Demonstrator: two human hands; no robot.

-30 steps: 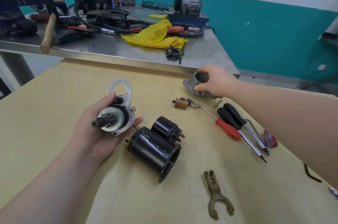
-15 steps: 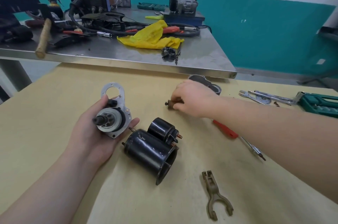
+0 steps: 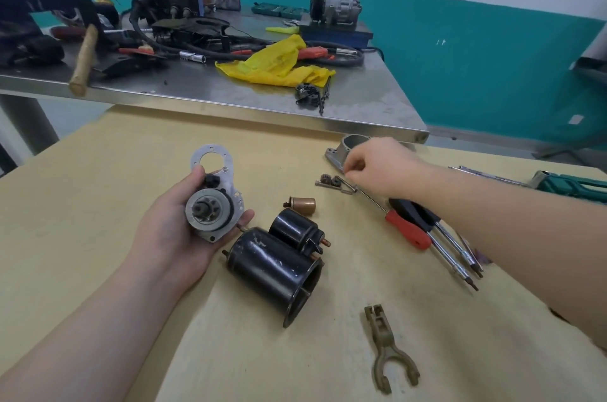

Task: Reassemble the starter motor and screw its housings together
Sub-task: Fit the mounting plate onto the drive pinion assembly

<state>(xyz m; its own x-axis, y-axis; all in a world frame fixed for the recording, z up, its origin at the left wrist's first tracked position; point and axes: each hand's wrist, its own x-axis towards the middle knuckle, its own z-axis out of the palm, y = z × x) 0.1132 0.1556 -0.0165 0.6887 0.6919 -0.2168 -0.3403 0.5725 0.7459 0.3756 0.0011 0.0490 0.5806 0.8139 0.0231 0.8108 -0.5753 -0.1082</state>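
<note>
Currently, the head view shows a tan tabletop (image 3: 98, 204) carrying the starter motor parts. The left hand (image 3: 184, 230) lies palm up above the tabletop, its grip closed round the drive-end assembly (image 3: 212, 204): thumb over the top edge, fingers curled underneath. The pinion end of this assembly faces the camera, and its flat silver mounting plate stands up behind it.

Just right of the left hand, the black motor housing (image 3: 272, 273) lies on its side with the open end toward the camera. The black solenoid (image 3: 295, 230) lies touching it on the far side. A small copper plunger (image 3: 302, 205) lies just beyond the solenoid.

The right hand (image 3: 381, 168) is over the far part of the tabletop. Its fingers are curled with the tips drawn together above small gears and pins (image 3: 335, 183); whether they pinch a part cannot be told. The aluminium nose housing (image 3: 341, 152) lies just behind this hand, partly hidden by it.

Screwdrivers (image 3: 423, 234), one with a red handle, lie under the right forearm. A bronze shift fork (image 3: 384, 349) lies near the front edge, well apart from the housing. A steel workbench (image 3: 377, 99) behind carries a yellow cloth (image 3: 276, 63) and tools.
</note>
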